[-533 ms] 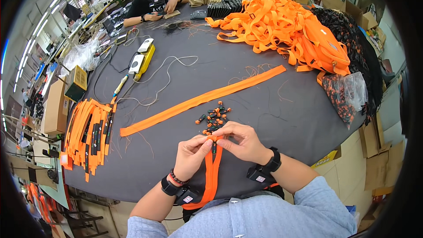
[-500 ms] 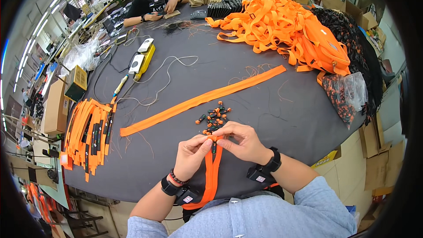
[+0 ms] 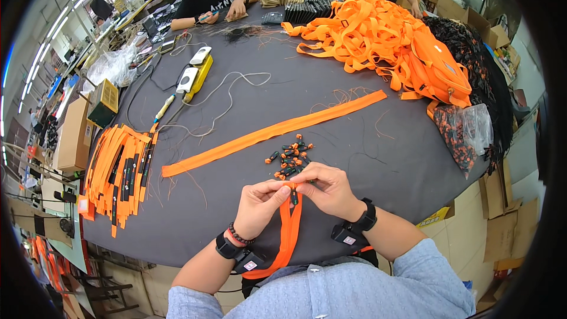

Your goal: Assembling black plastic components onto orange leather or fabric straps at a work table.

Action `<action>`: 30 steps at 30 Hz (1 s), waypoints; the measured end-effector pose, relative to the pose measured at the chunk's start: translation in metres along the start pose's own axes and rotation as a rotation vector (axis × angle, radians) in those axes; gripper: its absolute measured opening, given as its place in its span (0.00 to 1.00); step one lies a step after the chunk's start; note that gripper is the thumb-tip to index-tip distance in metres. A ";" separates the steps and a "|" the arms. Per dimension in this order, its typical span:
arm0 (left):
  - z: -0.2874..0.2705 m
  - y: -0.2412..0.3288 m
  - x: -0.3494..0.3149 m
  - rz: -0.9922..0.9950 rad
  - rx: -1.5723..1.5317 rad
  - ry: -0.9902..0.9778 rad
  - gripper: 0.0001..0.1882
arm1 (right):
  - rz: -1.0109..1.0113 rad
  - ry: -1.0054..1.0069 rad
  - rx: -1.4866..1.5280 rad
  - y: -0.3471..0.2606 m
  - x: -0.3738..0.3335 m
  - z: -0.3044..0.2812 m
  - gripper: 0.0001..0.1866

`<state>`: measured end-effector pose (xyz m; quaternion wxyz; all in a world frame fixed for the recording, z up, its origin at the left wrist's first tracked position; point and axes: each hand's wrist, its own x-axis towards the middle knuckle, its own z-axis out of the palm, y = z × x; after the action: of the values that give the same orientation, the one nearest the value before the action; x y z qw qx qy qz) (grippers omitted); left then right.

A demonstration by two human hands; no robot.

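An orange zipper tape (image 3: pixel 287 233) is pinched at its top end between both my hands and hangs toward my lap. My left hand (image 3: pixel 258 204) grips the tape's end with thumb and forefinger. Close against it, my right hand (image 3: pixel 328 189) is also closed at this end. A zipper slider with a black pull (image 3: pixel 294 196) hangs below the fingertips; how it sits on the tape is hidden. Just beyond my fingers lies a small heap of zipper sliders (image 3: pixel 289 158) in orange and black. A second orange zipper tape (image 3: pixel 271 134) stretches flat across the dark table.
Orange and black strips (image 3: pixel 121 177) are stacked at the left, near a yellow-and-white power strip (image 3: pixel 194 75) with cables. A heap of orange straps (image 3: pixel 378 38) and a plastic bag of small parts (image 3: pixel 463 136) occupy the right. Two people are across the table.
My hands stay pinched together at the tape's end, with small finger shifts. The view has shifted slightly. At the far right, a person's arm has lowered toward the table.
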<state>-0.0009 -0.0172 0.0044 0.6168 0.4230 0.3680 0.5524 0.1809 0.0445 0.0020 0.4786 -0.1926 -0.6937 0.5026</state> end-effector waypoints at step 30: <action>0.001 -0.001 0.003 -0.010 0.076 0.046 0.08 | 0.156 -0.082 -0.070 -0.008 0.001 -0.003 0.05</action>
<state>0.0009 -0.0141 0.0034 0.5945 0.4315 0.4050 0.5444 0.1845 0.0436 0.0099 0.4020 -0.2419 -0.7128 0.5214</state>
